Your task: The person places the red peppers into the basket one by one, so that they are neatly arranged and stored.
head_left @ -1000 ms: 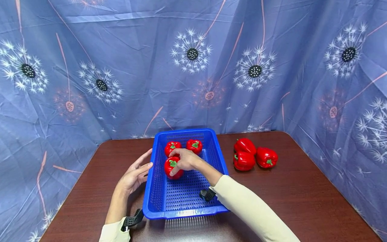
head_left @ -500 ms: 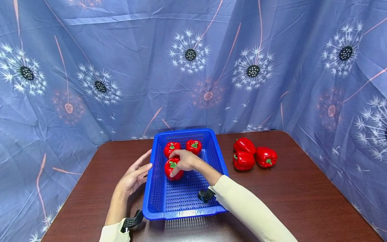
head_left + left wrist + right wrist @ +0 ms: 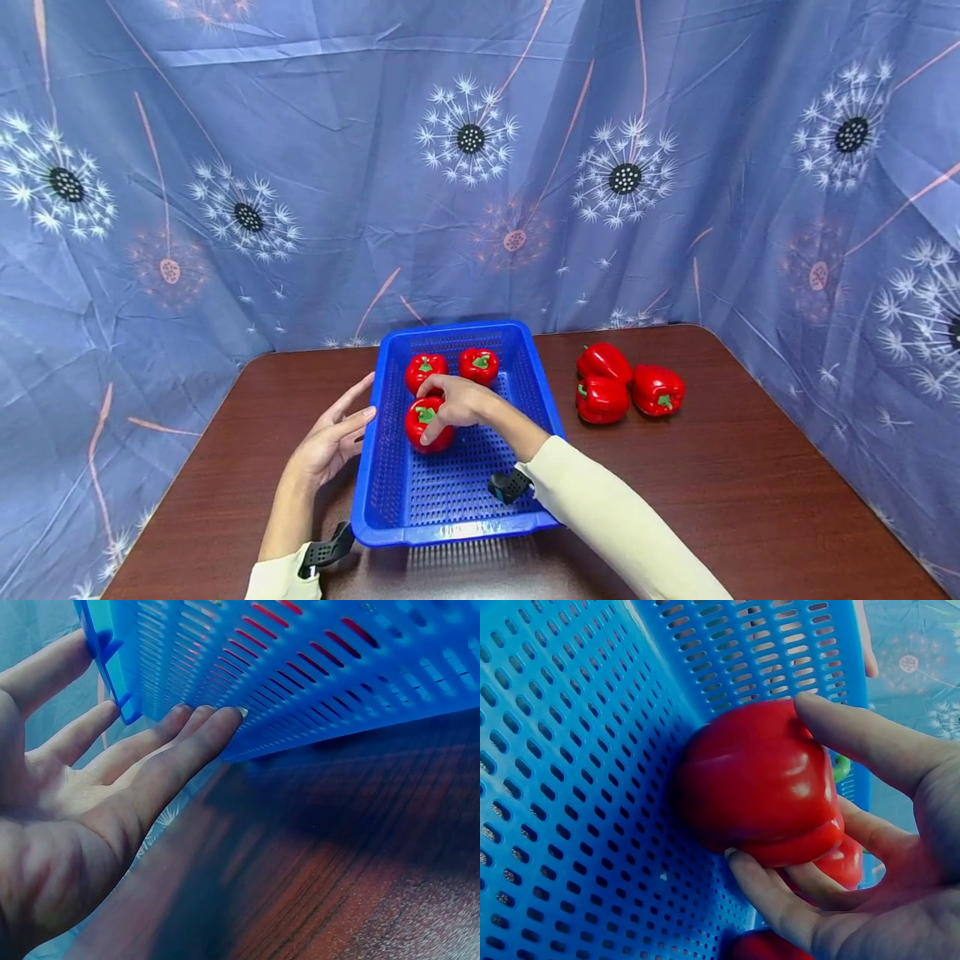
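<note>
In the head view, my right hand reaches into the blue plastic basket and grips a red bell pepper with a green stem. The right wrist view shows the thumb on one side of that bell pepper and fingers curled along the other, close over the perforated floor. Two more bell peppers stand behind it, one at the back left and one at the back right. My left hand lies against the basket's left side, fingers extended along its slotted wall.
On the brown table, right of the basket, a group of red bell peppers lies close together: one at the back, one in front and one to the right. A blue dandelion-print curtain hangs behind and beside the table.
The gripped bell pepper has shifted slightly toward the near side of the basket, away from the one behind it. My left hand has stayed at the basket's side.
</note>
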Available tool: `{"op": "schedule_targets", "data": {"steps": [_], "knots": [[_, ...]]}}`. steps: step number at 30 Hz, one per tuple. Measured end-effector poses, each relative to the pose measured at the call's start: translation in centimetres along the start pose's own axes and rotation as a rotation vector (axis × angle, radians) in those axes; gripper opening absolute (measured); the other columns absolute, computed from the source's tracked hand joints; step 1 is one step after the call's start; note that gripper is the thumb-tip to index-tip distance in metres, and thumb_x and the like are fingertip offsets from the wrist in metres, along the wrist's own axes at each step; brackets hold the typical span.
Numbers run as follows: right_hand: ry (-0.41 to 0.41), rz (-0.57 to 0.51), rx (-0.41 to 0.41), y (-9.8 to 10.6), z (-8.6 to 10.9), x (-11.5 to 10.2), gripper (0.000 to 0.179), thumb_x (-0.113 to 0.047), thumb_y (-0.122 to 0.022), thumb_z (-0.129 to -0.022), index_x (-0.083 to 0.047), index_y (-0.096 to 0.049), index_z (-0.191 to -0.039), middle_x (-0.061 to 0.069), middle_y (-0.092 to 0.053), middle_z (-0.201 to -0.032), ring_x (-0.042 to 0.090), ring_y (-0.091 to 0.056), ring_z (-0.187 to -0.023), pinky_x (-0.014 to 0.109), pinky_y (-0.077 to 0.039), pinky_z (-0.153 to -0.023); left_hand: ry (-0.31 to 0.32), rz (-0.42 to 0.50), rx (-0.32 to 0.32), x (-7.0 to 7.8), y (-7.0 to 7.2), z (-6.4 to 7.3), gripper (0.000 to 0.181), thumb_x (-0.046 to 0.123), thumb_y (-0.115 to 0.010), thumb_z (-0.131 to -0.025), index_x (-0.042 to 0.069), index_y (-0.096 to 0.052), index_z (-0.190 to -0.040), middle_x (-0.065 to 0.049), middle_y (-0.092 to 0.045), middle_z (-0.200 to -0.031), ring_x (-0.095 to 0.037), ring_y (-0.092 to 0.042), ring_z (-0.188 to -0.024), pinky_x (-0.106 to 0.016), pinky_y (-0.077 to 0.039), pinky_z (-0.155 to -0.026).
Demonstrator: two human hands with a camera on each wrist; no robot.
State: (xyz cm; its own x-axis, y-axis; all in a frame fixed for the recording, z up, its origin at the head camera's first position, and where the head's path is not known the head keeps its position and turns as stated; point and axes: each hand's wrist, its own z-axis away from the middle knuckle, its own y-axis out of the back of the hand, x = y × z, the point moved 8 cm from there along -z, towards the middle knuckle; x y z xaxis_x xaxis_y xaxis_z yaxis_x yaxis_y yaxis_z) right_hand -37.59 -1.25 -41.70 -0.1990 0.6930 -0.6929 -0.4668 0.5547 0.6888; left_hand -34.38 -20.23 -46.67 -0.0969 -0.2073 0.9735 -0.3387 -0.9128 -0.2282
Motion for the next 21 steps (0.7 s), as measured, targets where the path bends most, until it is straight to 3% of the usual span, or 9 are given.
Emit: {"op": "schedule_targets", "data": {"steps": [15, 21], "knots": [[0.001, -0.078, -0.018, 0.4, 0.2, -0.1, 0.065, -0.025, -0.095, -0.067, -0.02, -0.064, -0.124, 0.007, -0.066, -0.12, 0.022, -0.061, -0.105, 0.042, -0.052, -0.095, 0.004, -0.011, 0.009, 0.2, 0.1, 0.1, 0.067, 0.013, -0.055, -0.104, 0.026, -0.025, -0.162, -0.019, -0.056, -0.146, -0.029, -0.067, -0.121, -0.048, -0.058, -0.095], [0.03, -0.103, -0.009, 1.3, 0.6, -0.7, 0.064, -0.025, -0.093, -0.07, -0.02, -0.064, -0.127, 0.011, -0.064, -0.124, 0.025, -0.059, -0.115, 0.044, -0.052, -0.095, -0.007, -0.002, -0.011, 0.3, -0.1, 0.1, 0.067, 0.013, -0.055, -0.104, 0.025, -0.023, -0.162, -0.019, -0.057, -0.145, -0.031, -0.067, -0.121, -0.048, -0.058, -0.094]]}}
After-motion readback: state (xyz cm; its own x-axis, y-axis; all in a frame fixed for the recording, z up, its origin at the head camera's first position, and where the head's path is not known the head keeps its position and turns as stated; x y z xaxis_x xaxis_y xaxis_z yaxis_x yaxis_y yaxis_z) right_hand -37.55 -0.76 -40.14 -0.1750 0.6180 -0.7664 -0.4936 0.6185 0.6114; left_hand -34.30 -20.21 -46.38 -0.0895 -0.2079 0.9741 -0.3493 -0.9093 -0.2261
